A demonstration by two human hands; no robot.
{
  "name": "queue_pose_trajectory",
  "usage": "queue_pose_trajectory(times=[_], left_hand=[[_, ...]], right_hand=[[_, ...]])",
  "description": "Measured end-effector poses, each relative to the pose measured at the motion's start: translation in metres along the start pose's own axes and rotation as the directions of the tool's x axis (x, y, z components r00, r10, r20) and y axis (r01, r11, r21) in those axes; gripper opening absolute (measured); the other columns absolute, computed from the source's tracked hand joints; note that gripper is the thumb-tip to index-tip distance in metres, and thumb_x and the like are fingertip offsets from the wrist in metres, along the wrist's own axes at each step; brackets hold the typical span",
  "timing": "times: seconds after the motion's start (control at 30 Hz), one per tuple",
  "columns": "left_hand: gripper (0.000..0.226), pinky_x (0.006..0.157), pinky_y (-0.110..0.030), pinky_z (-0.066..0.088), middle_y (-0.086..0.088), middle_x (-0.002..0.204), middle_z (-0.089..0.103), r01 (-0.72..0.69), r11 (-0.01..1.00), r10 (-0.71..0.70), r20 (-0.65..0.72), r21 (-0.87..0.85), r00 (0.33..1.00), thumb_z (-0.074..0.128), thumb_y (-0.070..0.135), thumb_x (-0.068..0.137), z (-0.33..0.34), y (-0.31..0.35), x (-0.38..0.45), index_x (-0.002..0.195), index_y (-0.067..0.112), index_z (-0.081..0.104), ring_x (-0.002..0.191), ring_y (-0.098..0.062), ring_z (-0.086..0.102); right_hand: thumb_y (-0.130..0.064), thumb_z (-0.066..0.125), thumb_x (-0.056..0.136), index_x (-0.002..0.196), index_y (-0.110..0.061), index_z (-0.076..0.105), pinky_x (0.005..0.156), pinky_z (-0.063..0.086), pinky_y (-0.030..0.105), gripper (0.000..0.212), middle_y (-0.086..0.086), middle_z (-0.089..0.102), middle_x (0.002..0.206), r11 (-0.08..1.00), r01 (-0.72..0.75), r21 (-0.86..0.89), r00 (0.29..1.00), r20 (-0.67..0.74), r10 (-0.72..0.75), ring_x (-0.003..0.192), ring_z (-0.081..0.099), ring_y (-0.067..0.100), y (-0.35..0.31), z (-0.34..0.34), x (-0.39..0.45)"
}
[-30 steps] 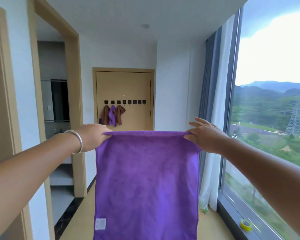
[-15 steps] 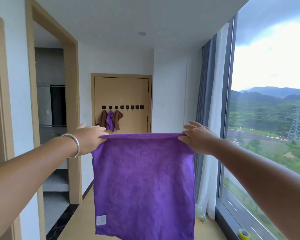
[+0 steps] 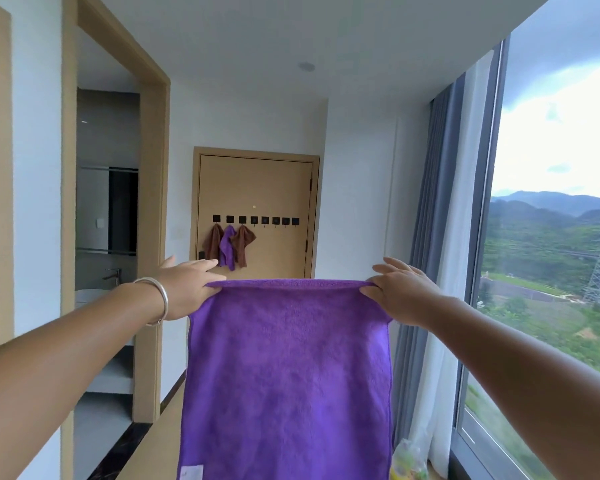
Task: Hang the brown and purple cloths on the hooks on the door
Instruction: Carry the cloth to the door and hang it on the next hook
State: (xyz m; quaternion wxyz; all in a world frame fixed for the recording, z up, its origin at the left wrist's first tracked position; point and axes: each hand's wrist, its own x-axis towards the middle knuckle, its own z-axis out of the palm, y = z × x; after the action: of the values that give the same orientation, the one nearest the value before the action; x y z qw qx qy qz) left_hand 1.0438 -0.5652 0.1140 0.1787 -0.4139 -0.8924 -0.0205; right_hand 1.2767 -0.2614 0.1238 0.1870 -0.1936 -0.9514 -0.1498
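A large purple cloth (image 3: 288, 375) hangs spread flat in front of me. My left hand (image 3: 187, 285) pinches its top left corner and my right hand (image 3: 399, 289) pinches its top right corner, the other fingers stretched forward. Far down the corridor stands a tan door (image 3: 257, 185) with a row of several black hooks (image 3: 255, 220). On the leftmost hooks hang a brown cloth (image 3: 212, 242), a small purple cloth (image 3: 227, 249) and another brown cloth (image 3: 244, 242). The hooks to the right are bare.
A doorway (image 3: 149, 237) on the left opens onto a bathroom with a sink (image 3: 90, 294). A tall window (image 3: 551, 254) with grey and white curtains (image 3: 440, 254) lines the right side. A plastic bag (image 3: 407, 460) lies on the floor by the curtain.
The door and hooks look slightly nearer and lower in view. Both hands still hold the purple cloth by its top corners, with my left fingers stretched out more.
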Motion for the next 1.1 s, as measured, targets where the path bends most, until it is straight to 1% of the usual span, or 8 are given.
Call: queue_pose_trajectory(times=[0.13,0.27,0.47,0.6,0.73,0.83,1.0,1.1], left_hand=[[0.046,0.117,-0.052,0.000,0.006,0.159,0.018,0.027,1.000,-0.027,0.010,-0.014,1.000,0.016,0.048,0.102,0.032,-0.040,0.043,0.143,0.042,0.036,0.146,-0.016,0.014],[0.045,0.117,-0.052,0.001,0.006,0.159,0.018,0.023,0.999,-0.021,0.044,-0.039,0.999,0.016,0.047,0.102,0.064,-0.075,0.084,0.142,0.043,0.036,0.146,-0.016,0.016],[0.045,0.117,-0.051,0.000,0.007,0.158,0.019,0.016,0.999,-0.013,0.068,-0.037,0.998,0.016,0.044,0.102,0.092,-0.112,0.133,0.142,0.042,0.037,0.145,-0.016,0.017],[0.046,0.117,-0.051,0.000,0.008,0.158,0.020,0.024,0.999,-0.021,0.083,-0.030,0.996,0.016,0.045,0.102,0.105,-0.130,0.168,0.142,0.042,0.038,0.145,-0.016,0.017],[0.045,0.117,-0.049,-0.001,0.007,0.159,0.018,0.045,0.999,-0.044,0.092,-0.007,0.995,0.016,0.046,0.102,0.121,-0.138,0.210,0.143,0.044,0.036,0.146,-0.015,0.015],[0.043,0.117,-0.048,0.000,0.008,0.159,0.018,0.057,0.998,-0.057,0.085,0.004,0.995,0.018,0.045,0.102,0.134,-0.142,0.243,0.142,0.045,0.035,0.146,-0.014,0.014],[0.043,0.117,-0.047,0.000,0.010,0.157,0.021,0.073,0.997,-0.071,0.093,-0.010,0.993,0.017,0.044,0.102,0.155,-0.139,0.319,0.140,0.049,0.036,0.145,-0.013,0.017],[0.043,0.116,-0.047,0.001,0.010,0.157,0.022,0.071,0.997,-0.072,0.080,0.011,0.994,0.017,0.043,0.102,0.163,-0.137,0.363,0.139,0.049,0.036,0.144,-0.012,0.018]], right_hand=[[-0.055,0.020,0.101,0.137,-0.036,0.050,0.120,0.014,0.042,0.051,-0.004,0.030,0.156,0.999,0.024,-0.032,1.000,0.020,-0.024,0.148,0.007,0.019,-0.018,0.021,0.052],[-0.053,0.020,0.101,0.138,-0.035,0.050,0.119,0.014,0.042,0.050,-0.003,0.031,0.155,0.998,0.036,-0.043,0.999,0.032,-0.034,0.148,0.007,0.019,-0.034,0.045,0.103],[-0.053,0.021,0.101,0.138,-0.035,0.050,0.119,0.015,0.043,0.050,-0.003,0.031,0.155,0.999,0.033,-0.033,0.998,0.058,-0.031,0.148,0.008,0.020,-0.046,0.084,0.166],[-0.049,0.023,0.102,0.138,-0.036,0.048,0.119,0.017,0.045,0.047,-0.003,0.031,0.155,0.997,0.060,-0.044,0.995,0.081,-0.057,0.148,0.008,0.021,-0.048,0.116,0.207],[-0.053,0.019,0.101,0.138,-0.034,0.049,0.119,0.016,0.044,0.052,-0.002,0.032,0.155,0.997,0.072,-0.018,0.994,0.086,-0.070,0.148,0.007,0.020,-0.040,0.147,0.251],[-0.054,0.019,0.101,0.137,-0.032,0.051,0.119,0.016,0.044,0.053,-0.002,0.033,0.155,0.997,0.076,0.012,0.995,0.062,-0.077,0.148,0.008,0.020,-0.027,0.165,0.288],[-0.053,0.020,0.101,0.136,-0.029,0.053,0.119,0.017,0.043,0.053,-0.001,0.035,0.153,0.995,0.096,0.039,0.995,0.027,-0.097,0.148,0.008,0.020,0.007,0.198,0.363],[-0.051,0.020,0.101,0.136,-0.029,0.053,0.118,0.020,0.043,0.052,0.000,0.037,0.151,0.994,0.106,0.036,0.994,0.030,-0.107,0.148,0.009,0.021,0.031,0.218,0.403]])
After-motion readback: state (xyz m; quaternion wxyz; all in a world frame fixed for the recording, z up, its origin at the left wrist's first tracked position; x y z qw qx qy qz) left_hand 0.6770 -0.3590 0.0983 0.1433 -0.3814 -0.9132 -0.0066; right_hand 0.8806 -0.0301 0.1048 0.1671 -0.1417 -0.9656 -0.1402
